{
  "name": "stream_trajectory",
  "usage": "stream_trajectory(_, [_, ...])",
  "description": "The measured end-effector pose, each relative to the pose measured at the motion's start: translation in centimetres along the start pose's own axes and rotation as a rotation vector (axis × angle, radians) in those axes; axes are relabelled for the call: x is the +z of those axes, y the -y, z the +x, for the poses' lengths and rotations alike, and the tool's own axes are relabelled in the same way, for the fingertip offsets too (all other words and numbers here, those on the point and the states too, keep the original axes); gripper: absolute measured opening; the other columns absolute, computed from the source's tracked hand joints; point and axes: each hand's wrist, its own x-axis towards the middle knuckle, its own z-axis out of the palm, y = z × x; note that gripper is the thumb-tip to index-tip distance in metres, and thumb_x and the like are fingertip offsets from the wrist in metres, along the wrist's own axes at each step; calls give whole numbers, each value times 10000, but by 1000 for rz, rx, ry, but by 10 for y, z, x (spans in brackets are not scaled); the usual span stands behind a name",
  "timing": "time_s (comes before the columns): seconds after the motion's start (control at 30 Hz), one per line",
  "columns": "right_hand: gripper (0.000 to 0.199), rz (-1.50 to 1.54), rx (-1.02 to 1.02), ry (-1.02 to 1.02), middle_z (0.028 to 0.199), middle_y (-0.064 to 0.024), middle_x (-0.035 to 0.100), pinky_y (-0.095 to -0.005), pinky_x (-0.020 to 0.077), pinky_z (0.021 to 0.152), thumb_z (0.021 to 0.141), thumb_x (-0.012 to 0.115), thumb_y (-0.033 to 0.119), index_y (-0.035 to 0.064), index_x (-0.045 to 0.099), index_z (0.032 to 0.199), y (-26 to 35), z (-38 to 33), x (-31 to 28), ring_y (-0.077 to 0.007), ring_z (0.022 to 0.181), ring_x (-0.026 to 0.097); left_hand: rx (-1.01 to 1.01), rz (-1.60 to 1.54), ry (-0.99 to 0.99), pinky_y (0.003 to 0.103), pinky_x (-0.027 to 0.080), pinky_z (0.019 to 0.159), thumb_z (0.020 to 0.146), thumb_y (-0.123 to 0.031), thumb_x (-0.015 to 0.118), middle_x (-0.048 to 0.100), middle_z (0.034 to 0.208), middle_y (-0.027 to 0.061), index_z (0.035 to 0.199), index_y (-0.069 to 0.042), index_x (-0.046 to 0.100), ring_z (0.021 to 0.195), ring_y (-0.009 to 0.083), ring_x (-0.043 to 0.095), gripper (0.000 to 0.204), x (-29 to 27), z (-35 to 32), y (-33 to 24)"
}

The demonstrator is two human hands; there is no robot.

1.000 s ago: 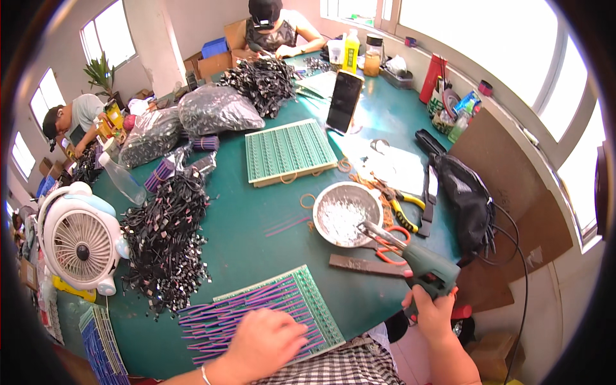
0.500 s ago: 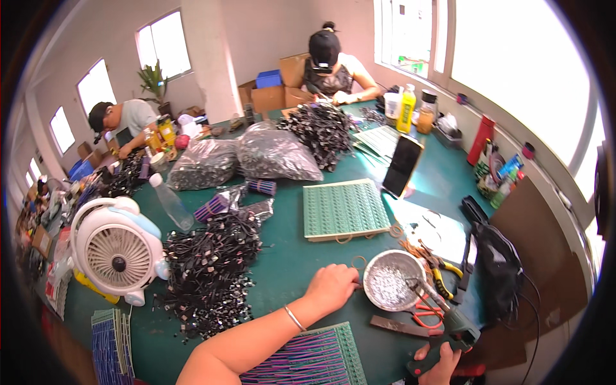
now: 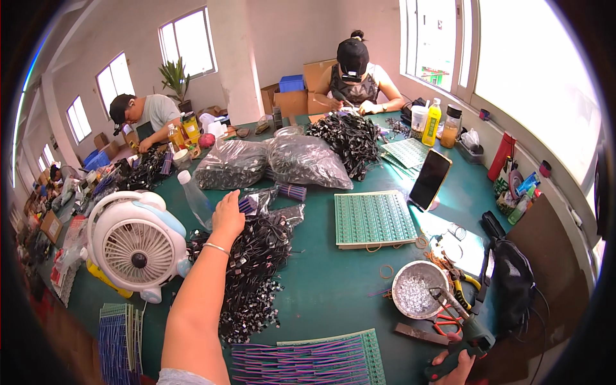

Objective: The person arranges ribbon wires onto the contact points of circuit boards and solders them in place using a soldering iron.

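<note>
My left hand (image 3: 229,216), with a bangle on its wrist, reaches over the top of a heap of black cables with small connectors (image 3: 253,256). Its fingers are stretched out beside a bundle of purple wires (image 3: 246,205); the fingertips are partly hidden. Low on the right, my right hand (image 3: 454,368) is closed round the handle of a green soldering gun (image 3: 478,335). The gun's metal tip points into a round bowl (image 3: 398,292) with shiny silvery bits inside. Before me lies a green circuit board panel with rows of purple wires (image 3: 308,360).
A white fan (image 3: 138,253) stands left of the cables, near a clear bottle (image 3: 196,199). Stacked green panels (image 3: 375,218), a propped phone (image 3: 430,181) and yellow-handled pliers (image 3: 463,289) lie right. Filled plastic bags (image 3: 305,160) sit farther back. Two people work across the room.
My left hand has moved from beside the bowl, left and away from me, to the wire bundle above the cable heap. My right hand keeps holding the soldering gun. The view has shifted left.
</note>
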Motion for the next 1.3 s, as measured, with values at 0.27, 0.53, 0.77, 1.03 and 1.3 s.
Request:
stream_trajectory(0.27, [390,-25,60,-62,887,-121,578,-354,500,581,853,510,340,33,469,1090,-7,-7,-14,-232,652,574,-196,191,227,450,343,872,738,-273,673,534,1067,99,1099,-84,498,1035,285,525,444,6,17,6])
stream_trajectory(0.53, [398,65,-124,-332,742,-122,534,-343,466,499,830,522,361,15,450,1013,-23,-4,-8,-208,530,524,-298,-1430,554,339,484,680,861,-277,540,559,886,107,1099,-18,464,754,215,590,360,-94,-85,-101])
stream_trajectory(0.77, [317,-75,167,54,910,-92,576,-291,504,659,744,609,-48,14,513,1040,-6,-20,40,-166,802,596,-963,-2218,1469,360,467,686,903,-415,393,585,930,104,1230,-36,401,784,236,584,500,-84,-279,-166])
stream_trajectory(1.03, [684,-799,-211,452,957,-60,612,-266,446,850,754,634,8,33,260,1327,-29,-31,55,-123,874,592,-984,-2058,1535,320,446,552,890,-415,438,588,856,64,1144,-129,455,724,210,576,383,-88,-313,-197])
stream_trajectory(1.3, [845,-708,-321,468,930,-118,585,-360,455,714,556,797,228,41,395,1276,-34,-39,51,-290,805,579,-748,-1766,1621,245,420,501,808,-223,658,536,872,45,1121,-160,371,643,133,540,430,-92,-325,-201])
